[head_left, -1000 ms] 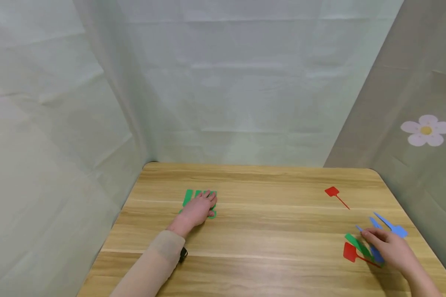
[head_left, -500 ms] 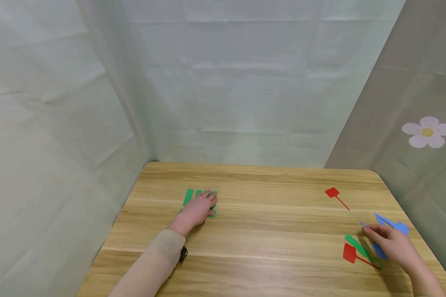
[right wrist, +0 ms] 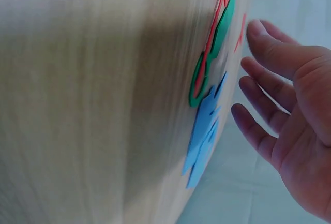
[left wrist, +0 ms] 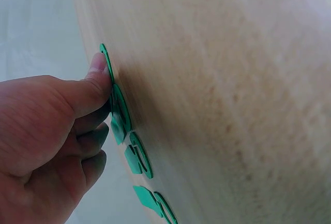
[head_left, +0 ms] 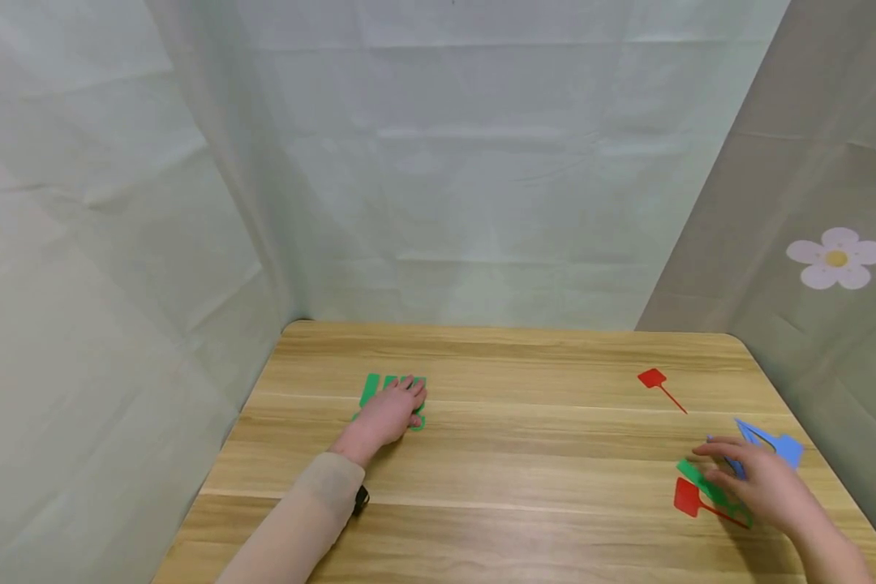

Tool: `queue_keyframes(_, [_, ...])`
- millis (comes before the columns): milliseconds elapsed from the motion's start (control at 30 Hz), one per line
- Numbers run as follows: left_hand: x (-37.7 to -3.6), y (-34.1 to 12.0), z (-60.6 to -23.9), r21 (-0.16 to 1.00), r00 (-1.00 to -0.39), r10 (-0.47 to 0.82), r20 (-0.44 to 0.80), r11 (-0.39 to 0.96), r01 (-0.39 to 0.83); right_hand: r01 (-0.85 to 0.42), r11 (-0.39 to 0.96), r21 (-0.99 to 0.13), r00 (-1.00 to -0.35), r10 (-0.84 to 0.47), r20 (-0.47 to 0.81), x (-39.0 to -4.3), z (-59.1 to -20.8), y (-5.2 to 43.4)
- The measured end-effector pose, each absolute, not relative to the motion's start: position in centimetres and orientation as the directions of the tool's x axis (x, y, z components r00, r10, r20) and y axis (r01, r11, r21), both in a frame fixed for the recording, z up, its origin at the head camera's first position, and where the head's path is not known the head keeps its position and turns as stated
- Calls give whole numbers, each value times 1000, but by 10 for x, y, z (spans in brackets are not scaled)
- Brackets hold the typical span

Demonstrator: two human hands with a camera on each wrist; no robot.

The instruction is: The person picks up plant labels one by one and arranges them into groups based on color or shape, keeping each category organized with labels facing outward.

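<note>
Now we press our flat left hand (head_left: 388,412) on the green tags (head_left: 369,388) while our spread right hand (head_left: 762,480) hovers over the mixed tags (head_left: 702,493) on the tabletop (head_left: 526,454), likely needing a pinch on the green one next.

Left hand (head_left: 388,412) lies palm-down, fingers pressing flat; right hand (head_left: 762,484) hovers with fingers spread

Bare table (head_left: 526,454) between the tag clusters
</note>
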State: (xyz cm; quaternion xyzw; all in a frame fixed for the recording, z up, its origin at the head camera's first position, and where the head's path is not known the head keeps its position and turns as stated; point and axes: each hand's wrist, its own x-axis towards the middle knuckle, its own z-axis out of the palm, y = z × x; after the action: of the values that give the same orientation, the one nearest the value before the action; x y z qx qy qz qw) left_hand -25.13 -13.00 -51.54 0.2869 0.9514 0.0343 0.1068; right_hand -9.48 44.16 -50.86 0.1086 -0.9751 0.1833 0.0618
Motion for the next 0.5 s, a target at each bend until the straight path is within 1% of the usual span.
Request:
queue_keyframes(133, [-251, -130, -516, 131, -812, 557, -175, 831, 541, -381, 882, -278, -917, -323, 233, -95, -510, 438])
queue_keyframes(200, [-251, -130, -516, 133, -812, 557, -174, 831, 541, -426, 870, -248, -894, -364, 260, -96, -510, 436])
queue_keyframes(367, [-251, -129, -514, 119, -815, 551, -182, 835, 538, -470, 868, -162, -861, -410, 300, -99, -509, 436])
queue_keyframes(500, [-250, -128, -512, 120, -815, 547, -189, 837, 534, -472, 875, -107, -856, -426, 293, -100, -508, 436])
